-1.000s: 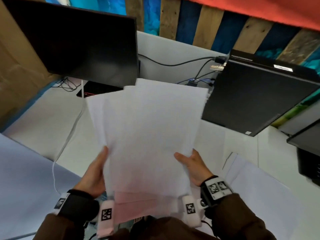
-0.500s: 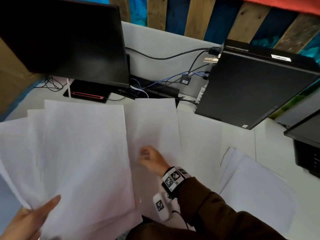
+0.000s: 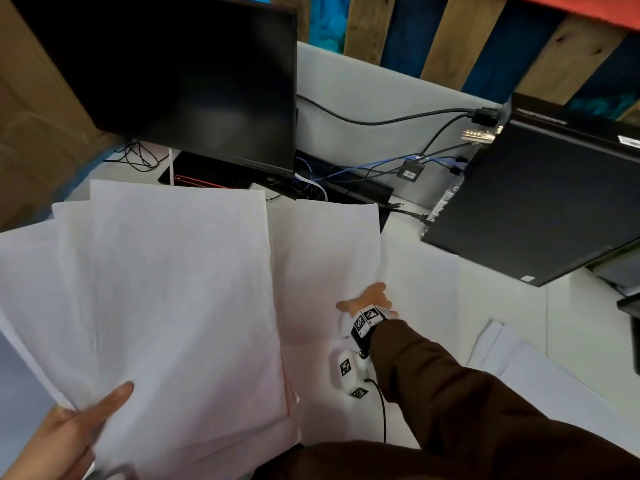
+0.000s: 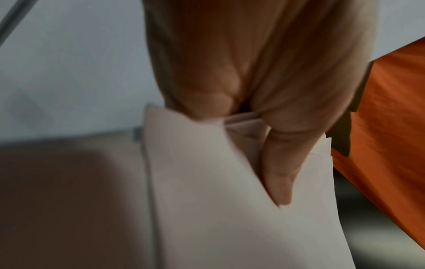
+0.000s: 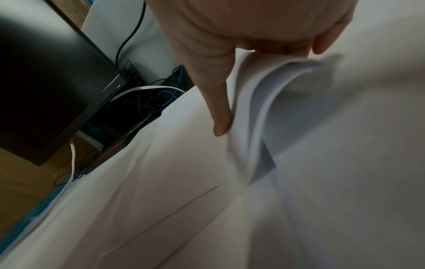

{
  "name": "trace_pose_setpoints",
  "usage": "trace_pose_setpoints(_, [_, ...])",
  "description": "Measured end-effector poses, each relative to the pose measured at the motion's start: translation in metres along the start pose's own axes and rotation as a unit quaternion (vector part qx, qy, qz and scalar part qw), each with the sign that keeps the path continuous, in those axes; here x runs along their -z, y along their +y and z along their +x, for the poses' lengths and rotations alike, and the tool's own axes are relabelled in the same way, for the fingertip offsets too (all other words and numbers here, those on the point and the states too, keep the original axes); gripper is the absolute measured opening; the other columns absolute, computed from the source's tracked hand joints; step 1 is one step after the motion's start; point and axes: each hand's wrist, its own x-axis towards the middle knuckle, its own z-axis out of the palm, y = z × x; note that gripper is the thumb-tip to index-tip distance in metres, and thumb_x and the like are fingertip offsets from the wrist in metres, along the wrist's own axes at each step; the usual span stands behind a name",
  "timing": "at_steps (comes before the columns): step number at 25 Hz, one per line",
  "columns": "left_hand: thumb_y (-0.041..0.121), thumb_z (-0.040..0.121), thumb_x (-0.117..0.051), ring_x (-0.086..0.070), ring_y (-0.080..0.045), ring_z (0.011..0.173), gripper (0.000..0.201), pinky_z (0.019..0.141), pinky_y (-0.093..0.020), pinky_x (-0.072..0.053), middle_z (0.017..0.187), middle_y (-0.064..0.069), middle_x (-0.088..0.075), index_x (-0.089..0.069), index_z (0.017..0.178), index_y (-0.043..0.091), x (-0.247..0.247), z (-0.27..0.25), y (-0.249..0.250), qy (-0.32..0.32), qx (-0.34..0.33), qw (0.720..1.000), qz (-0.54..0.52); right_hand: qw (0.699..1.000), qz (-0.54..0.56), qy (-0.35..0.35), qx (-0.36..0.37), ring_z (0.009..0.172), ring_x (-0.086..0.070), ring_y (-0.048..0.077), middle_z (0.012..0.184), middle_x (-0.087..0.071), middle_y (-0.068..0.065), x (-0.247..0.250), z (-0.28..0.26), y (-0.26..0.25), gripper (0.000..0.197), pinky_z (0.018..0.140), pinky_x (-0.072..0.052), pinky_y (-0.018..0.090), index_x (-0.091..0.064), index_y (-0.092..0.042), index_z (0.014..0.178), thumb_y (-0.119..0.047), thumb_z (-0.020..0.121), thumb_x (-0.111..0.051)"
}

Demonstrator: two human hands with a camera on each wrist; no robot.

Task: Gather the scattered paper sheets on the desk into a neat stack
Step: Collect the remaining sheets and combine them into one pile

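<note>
left hand (image 3: 59,441): we pinched the fanned papers (image 3: 156,306) left of the monitor (image 3: 180,74), freeing the other hand | right hand (image 3: 369,297): clamped on a sheet (image 3: 322,244) below the monitor, likely to add it

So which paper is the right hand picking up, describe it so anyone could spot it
Start at the black monitor. Directly below its right corner one white sheet lies on the desk, beside the fanned bunch. Only this sheet has the right hand lifting its right edge.
</note>
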Motion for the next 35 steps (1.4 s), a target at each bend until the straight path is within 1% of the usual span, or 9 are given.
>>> trace_pose_setpoints(5, [-0.002, 0.085, -0.056, -0.074, -0.027, 0.082, 0.024, 0.064, -0.032, -0.061, 0.096, -0.022, -0.074, -0.063, 0.108, -0.003, -0.029, -0.004, 0.016, -0.074, -0.079, 0.993, -0.042, 0.983, 0.172, 0.022, 0.058, 0.083, -0.061, 0.028, 0.109, -0.070, 0.014, 0.000, 0.004, 0.004, 0.019, 0.084, -0.050, 0.034, -0.061, -0.007, 0.092, -0.013, 0.074, -0.063])
trace_pose_setpoints(8, [-0.001, 0.084, -0.056, -0.073, -0.012, 0.065, 0.019, 0.058, -0.020, -0.058, 0.077, -0.013, -0.077, -0.063, 0.102, -0.004, -0.053, -0.008, 0.035, -0.118, -0.103, 0.987, -0.021, 0.955, 0.266, 0.058, 0.114, 0.090, -0.063, 0.034, 0.109, -0.067, 0.020, 0.011, -0.019, 0.010, 0.026, 0.073, -0.047, 0.030, -0.062, 0.000, 0.108, -0.006, 0.087, -0.048])
trace_pose_setpoints(11, [0.000, 0.084, -0.055, -0.072, -0.006, 0.059, 0.017, 0.046, -0.016, -0.054, 0.067, 0.001, -0.077, -0.065, 0.098, 0.000, -0.086, -0.008, 0.059, -0.164, -0.137, 0.976, -0.032, 0.905, 0.402, 0.010, 0.139, 0.086, -0.067, 0.041, 0.086, -0.071, 0.017, 0.025, -0.050, 0.022, 0.012, 0.069, -0.056, 0.044, -0.067, -0.006, 0.089, -0.007, 0.084, -0.055])
trace_pose_setpoints(14, [-0.001, 0.089, -0.050, -0.074, -0.012, 0.072, 0.024, 0.055, -0.021, -0.058, 0.084, -0.002, -0.078, -0.072, 0.090, 0.010, -0.114, -0.001, 0.073, -0.204, -0.169, 0.964, -0.040, 0.848, 0.491, -0.114, 0.163, 0.066, -0.065, 0.014, 0.066, -0.070, -0.004, 0.050, -0.085, 0.038, 0.012, 0.056, -0.053, 0.019, -0.062, -0.014, 0.086, -0.003, 0.088, -0.056])
trace_pose_setpoints(20, [0.019, 0.083, -0.067, -0.074, -0.009, 0.070, 0.007, 0.055, -0.017, -0.056, 0.082, 0.003, -0.078, -0.069, 0.089, 0.016, -0.146, -0.001, 0.067, -0.182, -0.257, 0.948, 0.042, 0.789, 0.549, -0.221, 0.163, 0.088, -0.070, 0.029, 0.105, -0.072, 0.017, 0.048, -0.116, 0.072, 0.026, 0.067, -0.056, 0.036, -0.066, -0.010, 0.112, -0.004, 0.088, -0.058])
trace_pose_setpoints(23, [0.030, 0.063, -0.074, -0.073, -0.021, 0.088, 0.041, 0.070, -0.030, -0.059, 0.097, -0.006, -0.077, -0.070, 0.099, 0.013, -0.158, 0.007, 0.058, -0.240, -0.263, 0.934, 0.030, 0.771, 0.581, -0.216, 0.148, 0.088, -0.070, 0.028, 0.103, -0.073, 0.016, 0.062, -0.122, 0.087, 0.023, 0.068, -0.056, 0.034, -0.070, -0.011, 0.108, -0.014, 0.087, -0.060])
trace_pose_setpoints(26, [0.025, 0.068, -0.073, -0.070, -0.022, 0.083, 0.041, 0.069, -0.030, -0.057, 0.090, -0.004, -0.078, -0.068, 0.105, 0.007, -0.183, -0.005, 0.057, -0.296, -0.270, 0.914, 0.062, 0.680, 0.691, -0.210, 0.129, 0.090, -0.072, 0.024, 0.101, -0.075, 0.012, 0.091, -0.125, 0.118, 0.039, 0.074, -0.059, 0.034, -0.076, -0.011, 0.100, -0.039, 0.077, -0.060])
trace_pose_setpoints(31, [0.010, 0.078, -0.065, -0.070, -0.019, 0.088, 0.035, 0.076, -0.031, -0.057, 0.102, -0.007, -0.075, -0.064, 0.113, 0.006, -0.260, -0.040, 0.035, -0.452, -0.223, 0.857, 0.106, 0.783, 0.607, -0.057, 0.123, 0.097, -0.070, 0.027, 0.111, -0.071, 0.016, 0.120, -0.128, 0.207, 0.051, 0.080, -0.058, 0.038, -0.060, -0.003, 0.120, -0.008, 0.070, -0.069])
trace_pose_setpoints(35, [0.022, 0.089, -0.061, -0.062, -0.017, 0.103, 0.044, 0.086, -0.029, -0.049, 0.121, -0.001, -0.063, -0.048, 0.131, 0.021, -0.322, -0.026, 0.012, -0.478, -0.132, 0.853, 0.160, 0.795, 0.600, 0.056, 0.071, 0.084, -0.073, 0.022, 0.109, -0.071, 0.019, 0.133, -0.151, 0.281, 0.035, 0.061, -0.060, 0.029, -0.061, 0.000, 0.117, -0.001, 0.082, -0.062])
